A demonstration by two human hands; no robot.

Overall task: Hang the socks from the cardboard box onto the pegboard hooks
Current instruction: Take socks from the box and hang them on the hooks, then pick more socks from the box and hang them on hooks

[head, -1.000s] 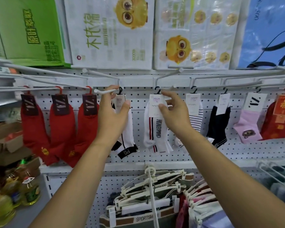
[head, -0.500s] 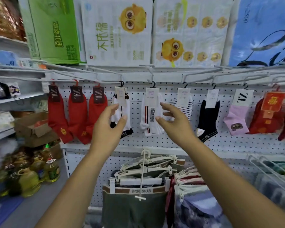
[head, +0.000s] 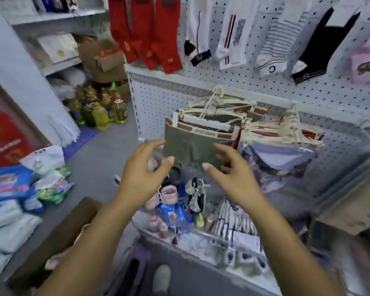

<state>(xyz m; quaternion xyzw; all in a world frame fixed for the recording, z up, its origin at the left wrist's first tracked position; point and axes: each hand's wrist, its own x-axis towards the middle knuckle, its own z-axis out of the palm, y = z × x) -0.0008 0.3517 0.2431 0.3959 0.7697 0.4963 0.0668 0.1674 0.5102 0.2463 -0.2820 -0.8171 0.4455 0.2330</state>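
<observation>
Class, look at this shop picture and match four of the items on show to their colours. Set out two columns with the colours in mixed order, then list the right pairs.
Items
1. three socks at the left of the row
2. sock at the far right
3. briefs on the front hanger
4. box at the lower left

Colours
A. brown
B. red
C. pink
D. olive green

Pairs: 1-B, 2-C, 3-D, 4-A

Clearly a small general shop. Shown by the white pegboard (head: 254, 88) wall hung with a row of socks (head: 162, 39) in many colours, briefs (head: 190, 146) clipped in bunches on plastic hangers (head: 214, 103), and stocked shelves (head: 58, 17) to the left. Also crowded with oil bottles (head: 102, 118) and packaged goods (head: 6, 184) on the floor (head: 98, 154).
</observation>
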